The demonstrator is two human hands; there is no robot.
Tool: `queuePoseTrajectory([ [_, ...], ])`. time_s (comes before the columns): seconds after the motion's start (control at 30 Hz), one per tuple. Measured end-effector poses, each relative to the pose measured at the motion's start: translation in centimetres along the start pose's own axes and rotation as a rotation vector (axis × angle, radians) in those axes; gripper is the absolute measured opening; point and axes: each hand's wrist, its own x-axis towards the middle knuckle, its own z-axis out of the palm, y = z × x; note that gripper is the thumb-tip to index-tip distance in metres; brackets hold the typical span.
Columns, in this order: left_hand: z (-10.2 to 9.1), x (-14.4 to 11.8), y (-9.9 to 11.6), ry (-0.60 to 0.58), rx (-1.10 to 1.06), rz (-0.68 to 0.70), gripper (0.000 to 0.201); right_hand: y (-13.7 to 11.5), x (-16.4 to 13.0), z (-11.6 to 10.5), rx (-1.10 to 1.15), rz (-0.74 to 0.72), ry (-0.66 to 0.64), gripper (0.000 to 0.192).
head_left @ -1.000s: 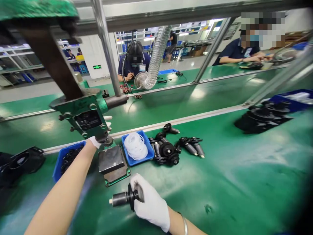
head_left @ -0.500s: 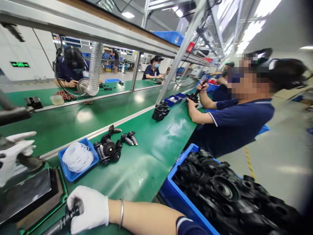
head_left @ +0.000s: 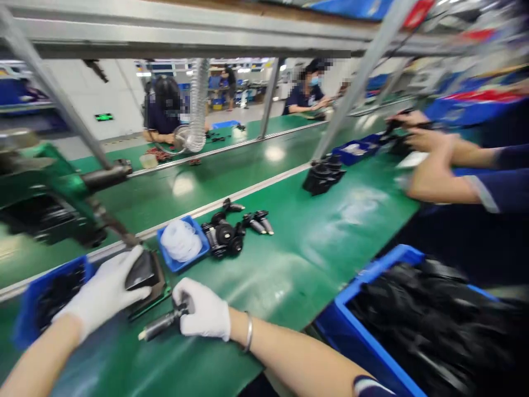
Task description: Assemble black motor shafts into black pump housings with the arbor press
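The gloved right hand [head_left: 205, 314] grips a black shaft part [head_left: 162, 325] on the green bench [head_left: 289, 275] (left hand [head_left: 105, 292] rests on the press plate [head_left: 142, 271]).

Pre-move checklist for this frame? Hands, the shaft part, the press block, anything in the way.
1. Right hand grips the black shaft part: ok, fingers wrapped round its thick end.
2. Shaft part lies low over the green belt, tip pointing left: ok; whether it touches the belt, cannot tell.
3. Left hand rests on the dark press block: ok, but its fingers lie in the press area: not ok.
4. Press lever position, up or down: cannot tell, blurred.
5. White ring tray and loose black parts lie apart from both hands: ok.
6. Co-worker's arms far to the right: ok.
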Motion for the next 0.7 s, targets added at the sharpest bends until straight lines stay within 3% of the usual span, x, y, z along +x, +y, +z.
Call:
queuePoseTrajectory([
  [0.1,-0.6,-1.2,0.3,-0.077,0.159,-0.055,0.086,0.2,-0.1,0.2,0.037,-0.018,-0.031,0.037],
  [0.3,-0.2,-0.5,1.4,-0.084,0.154,-0.145,0.092,0.5,0.1,0.3,0.044,-0.046,-0.006,0.033],
  [0.7,-0.2,-0.4,0.9,-0.054,0.097,-0.085,0.09,1.2,0.4,-0.2,0.048,-0.075,0.044,0.031],
])
